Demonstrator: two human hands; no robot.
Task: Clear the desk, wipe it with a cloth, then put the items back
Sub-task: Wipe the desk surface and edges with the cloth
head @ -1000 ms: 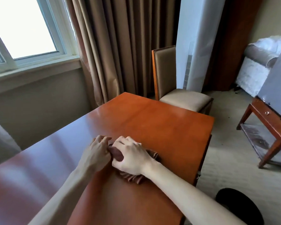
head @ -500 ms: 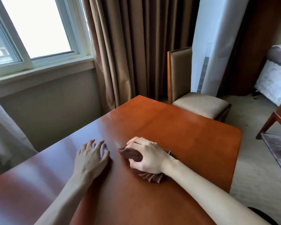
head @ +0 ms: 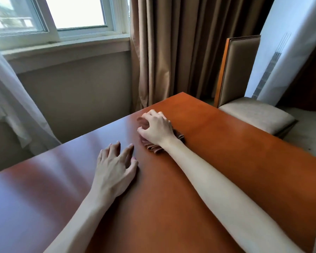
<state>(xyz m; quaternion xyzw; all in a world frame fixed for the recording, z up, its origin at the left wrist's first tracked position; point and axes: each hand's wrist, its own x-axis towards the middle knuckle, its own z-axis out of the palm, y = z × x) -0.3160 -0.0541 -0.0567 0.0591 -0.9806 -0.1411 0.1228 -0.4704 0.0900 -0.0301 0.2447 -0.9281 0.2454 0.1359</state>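
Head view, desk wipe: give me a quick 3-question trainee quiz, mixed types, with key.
1. True or false: the left hand grips the cloth.
2. Multiple choice: where on the desk is the cloth? A) under the right hand, toward the far corner B) by the near edge C) hanging off the side next to the chair
3. Fill in: the left hand lies with fingers spread on the bare ____.

Key:
1. False. The left hand rests on the desk, apart from the cloth.
2. A. The right hand's curled fingers bunch the cloth against the desk.
3. desk
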